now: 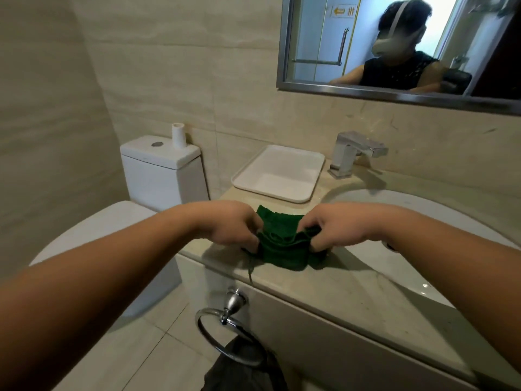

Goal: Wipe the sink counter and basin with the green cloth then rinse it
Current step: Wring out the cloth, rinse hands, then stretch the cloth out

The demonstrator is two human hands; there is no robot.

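Green cloth: bunched and folded, resting on the front edge of the worktop, pinched at both ends; a loose thread hangs from it over the edge.
Left hand: grip closed on the cloth's left end, fingers curled into the folds.
Right hand: grip closed on the cloth's right end, thumb and fingers gathered round the fabric.
Between the grips: the cloth's middle sags in creases, half gathered.
Just right of the grips: the white basin, its rim near the right hand.
Beyond the grips: a white tray on the worktop, bare inside; further right, the chrome tap, no water running that I can see.
Below the grips: a towel ring on the cabinet front with dark fabric hanging through it.
Left of the grips: the toilet, a paper roll on its cistern.
Step in hand: I'd say readying the cloth, folding or opening it into a pad; wiping looks not yet begun.
Next move calls for: flattening the cloth under one palm and sweeping the worktop, probably working round the tray, then into the basin.
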